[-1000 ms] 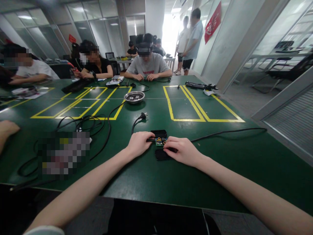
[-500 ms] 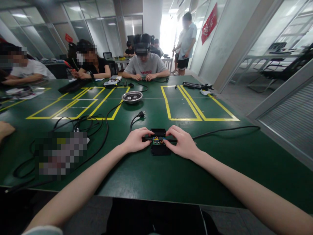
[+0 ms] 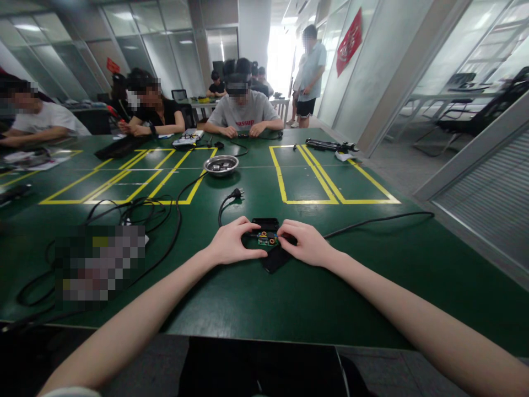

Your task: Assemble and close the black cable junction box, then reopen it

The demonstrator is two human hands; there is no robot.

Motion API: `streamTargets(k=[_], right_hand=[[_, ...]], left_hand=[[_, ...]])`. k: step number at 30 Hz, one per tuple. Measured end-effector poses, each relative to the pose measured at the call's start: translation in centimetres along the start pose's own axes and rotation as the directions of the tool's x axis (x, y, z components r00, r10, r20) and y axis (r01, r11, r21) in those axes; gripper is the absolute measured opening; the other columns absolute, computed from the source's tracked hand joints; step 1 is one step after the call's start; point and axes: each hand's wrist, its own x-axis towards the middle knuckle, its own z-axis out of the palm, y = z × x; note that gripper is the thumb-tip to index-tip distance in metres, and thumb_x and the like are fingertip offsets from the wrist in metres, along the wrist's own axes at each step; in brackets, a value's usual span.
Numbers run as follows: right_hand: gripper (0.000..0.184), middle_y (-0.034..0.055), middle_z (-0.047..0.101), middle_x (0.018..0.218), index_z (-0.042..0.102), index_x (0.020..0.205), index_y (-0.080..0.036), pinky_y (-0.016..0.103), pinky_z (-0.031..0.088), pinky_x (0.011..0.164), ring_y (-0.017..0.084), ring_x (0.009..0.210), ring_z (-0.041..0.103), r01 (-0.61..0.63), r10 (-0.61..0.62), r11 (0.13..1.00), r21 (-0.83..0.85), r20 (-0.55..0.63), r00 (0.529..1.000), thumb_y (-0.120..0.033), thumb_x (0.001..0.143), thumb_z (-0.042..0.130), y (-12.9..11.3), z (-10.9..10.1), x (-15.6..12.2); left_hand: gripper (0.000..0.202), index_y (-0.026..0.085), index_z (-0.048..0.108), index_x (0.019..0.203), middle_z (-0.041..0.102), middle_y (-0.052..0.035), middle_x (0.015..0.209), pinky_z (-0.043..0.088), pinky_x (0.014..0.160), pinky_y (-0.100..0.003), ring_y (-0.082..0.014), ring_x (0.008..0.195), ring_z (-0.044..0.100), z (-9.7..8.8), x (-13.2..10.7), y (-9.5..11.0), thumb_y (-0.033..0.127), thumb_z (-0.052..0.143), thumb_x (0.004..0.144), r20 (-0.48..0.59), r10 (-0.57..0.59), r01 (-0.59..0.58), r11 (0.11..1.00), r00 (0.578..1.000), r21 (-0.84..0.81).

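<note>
A small green circuit board (image 3: 266,239) with cables on both sides lies on the green table (image 3: 372,286) between my hands. My left hand (image 3: 230,242) pinches its left end, fingers curled. My right hand (image 3: 303,242) grips its right end, where a black cable (image 3: 380,220) leads off to the right. A black casing half (image 3: 266,223) sits just behind the board. Another black casing half (image 3: 274,259) lies tilted under and in front of the board, touching my right hand.
A black plug (image 3: 235,193) on its cord lies behind my hands. A metal bowl (image 3: 221,164) stands further back among yellow tape lines. Tangled black cables (image 3: 136,212) spread at left. Several people sit at the far and left sides; one stands behind.
My hands have drawn closer together on the board. The front casing half has turned and now lies tilted toward the right. The view shifted slightly.
</note>
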Motion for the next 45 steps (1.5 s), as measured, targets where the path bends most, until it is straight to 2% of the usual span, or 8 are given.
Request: streamTargets(k=[5, 10, 16, 27, 34, 37, 40, 45], right_hand=[[0.008, 0.0022, 0.063, 0.084, 0.055, 0.086, -0.022, 0.028, 0.04, 0.068, 0.017, 0.076, 0.058, -0.052, 0.055, 0.993, -0.107, 0.023, 0.998, -0.014, 0.088, 0.055, -0.6, 0.4, 0.1], [0.009, 0.0023, 0.062, 0.085, 0.052, 0.086, -0.022, 0.028, 0.04, 0.069, 0.018, 0.077, 0.058, -0.079, 0.079, 0.993, -0.086, -0.008, 0.997, -0.015, 0.09, 0.053, -0.3, 0.6, 0.4], [0.012, 0.0048, 0.062, 0.094, 0.055, 0.093, -0.022, 0.03, 0.048, 0.076, 0.018, 0.082, 0.061, -0.025, 0.026, 0.999, 0.029, -0.035, 0.999, -0.018, 0.1, 0.048, 0.5, 0.5, 0.3], [0.017, 0.0065, 0.068, 0.102, 0.065, 0.105, -0.021, 0.031, 0.052, 0.075, 0.018, 0.082, 0.067, -0.044, 0.044, 0.999, -0.002, -0.014, 0.999, -0.024, 0.105, 0.048, 0.6, 0.2, 0.1], [0.019, 0.0064, 0.072, 0.097, 0.064, 0.108, -0.02, 0.029, 0.05, 0.07, 0.018, 0.078, 0.067, 0.035, -0.031, 0.998, 0.055, -0.079, 0.996, -0.018, 0.092, 0.055, -0.7, -1.3, -0.5], [0.012, 0.0032, 0.07, 0.079, 0.065, 0.09, -0.02, 0.027, 0.043, 0.062, 0.016, 0.065, 0.062, -0.008, 0.007, 0.999, -0.033, -0.022, 1.0, -0.026, 0.095, 0.056, -0.4, -2.3, -0.8], [0.041, 0.0004, 0.059, 0.059, 0.054, 0.065, -0.02, 0.027, 0.033, 0.057, 0.013, 0.052, 0.052, 0.003, 0.004, 0.992, -0.124, 0.056, 0.998, -0.034, 0.103, 0.049, 0.0, -3.1, -1.0], [0.045, -0.0006, 0.055, 0.056, 0.05, 0.064, -0.02, 0.027, 0.029, 0.056, 0.011, 0.049, 0.047, 0.112, -0.095, 0.987, -0.112, 0.149, 0.984, -0.032, 0.106, 0.044, -0.2, -3.2, -1.1]], left_hand=[[0.044, 0.022, 0.075, 0.117, 0.071, -0.0037, 0.108, 0.058, 0.085, -0.033, -0.023, 0.098, 0.073, 0.6, 0.0, 0.2, 0.045, 0.082, 0.079, -0.033, -0.047, 0.046, 0.999, 0.998, -0.009], [0.031, 0.021, 0.077, 0.109, 0.073, -0.0045, 0.102, 0.058, 0.083, -0.032, -0.0221, 0.093, 0.073, 0.9, 0.4, -0.3, 0.041, 0.076, 0.085, -0.091, -0.035, 0.034, 0.999, 0.995, -0.009], [0.033, 0.021, 0.076, 0.113, 0.073, -0.006, 0.108, 0.058, 0.09, -0.034, -0.0232, 0.099, 0.072, 0.6, 0.6, -0.8, 0.041, 0.076, 0.086, -0.068, 0.002, -0.004, 0.999, 0.998, -0.033], [0.034, 0.019, 0.073, 0.121, 0.073, -0.0065, 0.102, 0.058, 0.087, -0.033, -0.0212, 0.092, 0.072, 0.6, 0.5, -1.3, 0.034, 0.071, 0.09, -0.138, 0.038, -0.049, 0.996, 0.99, -0.073], [0.012, 0.018, 0.07, 0.091, 0.073, -0.0052, 0.088, 0.055, 0.074, -0.027, -0.0167, 0.079, 0.068, -0.6, -0.3, -1.2, 0.025, 0.059, 0.091, -0.179, 0.142, -0.161, 0.982, 0.974, -0.1], [0.013, 0.018, 0.067, 0.084, 0.07, -0.0024, 0.077, 0.05, 0.064, -0.023, -0.0138, 0.069, 0.064, -1.0, -0.8, -0.9, 0.027, 0.059, 0.09, -0.12, 0.163, -0.176, 0.978, 0.979, -0.108], [0.015, 0.018, 0.065, 0.081, 0.066, -0.0006, 0.071, 0.046, 0.06, -0.021, -0.0117, 0.062, 0.059, -1.2, -1.0, -0.4, 0.027, 0.057, 0.09, -0.043, 0.182, -0.186, 0.973, 0.982, -0.136], [0.015, 0.018, 0.063, 0.077, 0.06, 0.0009, 0.066, 0.04, 0.055, -0.021, -0.0101, 0.056, 0.051, -1.1, -1.2, -0.5, 0.027, 0.056, 0.086, 0.031, 0.2, -0.192, 0.967, 0.979, -0.168]])
